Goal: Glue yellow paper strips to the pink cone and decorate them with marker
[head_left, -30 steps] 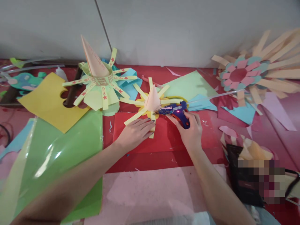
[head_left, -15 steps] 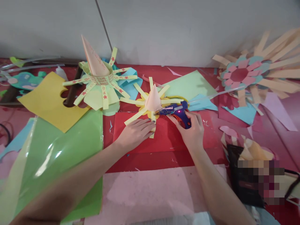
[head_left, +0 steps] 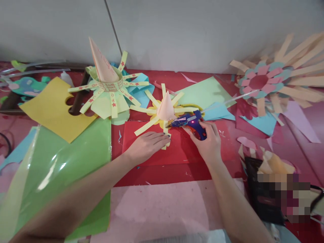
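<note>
A small pale pink paper cone (head_left: 166, 107) stands on a yellow flower-shaped paper base with pale yellow paper strips (head_left: 144, 126) spreading out around it. My left hand (head_left: 148, 145) is at the front strip, fingers together and pressed over its end; the thumb is hidden. In my right hand (head_left: 210, 140) is a blue hot glue gun (head_left: 189, 120), gripped by its handle, with a red light lit and a clear glue stick (head_left: 230, 100) out of its back. Its nozzle is at the front strip, close to the cone's foot.
A red sheet (head_left: 141, 152) lies under the work. To the left are a larger cone hat (head_left: 101, 67), yellow paper (head_left: 50, 108) and a green plastic-wrapped pack (head_left: 76, 162). A fringed paper flower (head_left: 265, 79) and blue scraps lie to the right, a black bag (head_left: 263, 192) nearer.
My left fingertips have shifted slightly right along the front strip's end. The glue gun has tilted and moved a little, its nozzle still by the cone's foot.
</note>
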Action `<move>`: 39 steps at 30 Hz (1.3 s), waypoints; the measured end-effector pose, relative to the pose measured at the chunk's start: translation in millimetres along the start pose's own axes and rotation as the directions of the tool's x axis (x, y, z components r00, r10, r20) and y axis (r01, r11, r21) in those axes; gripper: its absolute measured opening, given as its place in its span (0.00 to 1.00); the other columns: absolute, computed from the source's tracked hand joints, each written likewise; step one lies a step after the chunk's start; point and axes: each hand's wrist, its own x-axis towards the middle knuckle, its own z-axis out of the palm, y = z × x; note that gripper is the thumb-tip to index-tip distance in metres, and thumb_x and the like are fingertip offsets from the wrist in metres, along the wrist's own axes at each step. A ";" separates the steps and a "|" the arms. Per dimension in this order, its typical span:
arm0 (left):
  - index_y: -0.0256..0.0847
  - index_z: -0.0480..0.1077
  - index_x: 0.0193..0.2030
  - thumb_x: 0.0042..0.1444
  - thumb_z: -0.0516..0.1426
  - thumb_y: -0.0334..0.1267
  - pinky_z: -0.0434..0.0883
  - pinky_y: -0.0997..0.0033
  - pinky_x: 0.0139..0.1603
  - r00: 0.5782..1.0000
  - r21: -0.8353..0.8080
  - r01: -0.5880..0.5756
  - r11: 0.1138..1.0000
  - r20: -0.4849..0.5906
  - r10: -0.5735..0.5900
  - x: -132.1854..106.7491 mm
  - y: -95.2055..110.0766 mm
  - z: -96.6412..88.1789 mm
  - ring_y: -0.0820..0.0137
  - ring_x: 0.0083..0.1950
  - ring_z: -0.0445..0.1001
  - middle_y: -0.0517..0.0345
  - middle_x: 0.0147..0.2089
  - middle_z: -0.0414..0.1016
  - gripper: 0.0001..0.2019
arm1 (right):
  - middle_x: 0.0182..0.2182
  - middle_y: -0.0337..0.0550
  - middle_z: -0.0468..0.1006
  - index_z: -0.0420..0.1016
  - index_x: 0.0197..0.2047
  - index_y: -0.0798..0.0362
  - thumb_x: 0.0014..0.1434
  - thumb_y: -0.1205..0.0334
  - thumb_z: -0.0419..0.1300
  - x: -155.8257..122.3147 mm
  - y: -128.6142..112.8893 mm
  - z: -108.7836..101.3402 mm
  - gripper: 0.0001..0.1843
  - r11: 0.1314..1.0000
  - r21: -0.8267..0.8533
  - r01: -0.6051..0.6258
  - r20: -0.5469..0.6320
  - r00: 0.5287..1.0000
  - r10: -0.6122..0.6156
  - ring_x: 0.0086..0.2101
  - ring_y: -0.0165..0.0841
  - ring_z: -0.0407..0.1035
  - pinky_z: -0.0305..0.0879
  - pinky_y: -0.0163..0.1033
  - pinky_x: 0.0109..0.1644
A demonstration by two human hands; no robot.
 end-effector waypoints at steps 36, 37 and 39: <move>0.38 0.60 0.57 0.63 0.46 0.24 0.73 0.64 0.50 1.000 -0.073 0.007 0.997 -0.002 -0.007 0.6 2.3 -4.9 0.67 0.55 0.72 0.51 0.55 0.72 0.17 | 0.33 0.42 0.72 0.72 0.40 0.54 0.45 0.53 0.65 8.9 -0.1 -8.3 0.20 0.846 0.166 -0.506 -0.002 0.858 0.513 0.33 0.33 0.66 0.66 0.41 0.38; 0.37 0.61 0.57 0.63 0.46 0.24 0.74 0.65 0.50 1.000 -0.083 0.010 0.997 -0.002 -0.010 0.5 2.7 -5.0 0.66 0.55 0.72 0.50 0.55 0.72 0.17 | 0.33 0.42 0.72 0.72 0.40 0.54 0.44 0.53 0.65 8.8 0.1 -8.3 0.21 0.843 0.166 -0.511 0.000 0.855 0.519 0.33 0.33 0.66 0.66 0.41 0.38; 0.36 0.61 0.57 0.63 0.46 0.25 0.74 0.65 0.49 1.000 -0.103 0.016 0.995 -0.010 -0.017 0.1 3.3 -4.8 0.66 0.54 0.72 0.47 0.55 0.72 0.16 | 0.33 0.43 0.72 0.72 0.40 0.55 0.44 0.52 0.65 8.6 0.8 -8.2 0.21 0.836 0.167 -0.522 0.004 0.849 0.529 0.33 0.33 0.66 0.66 0.41 0.38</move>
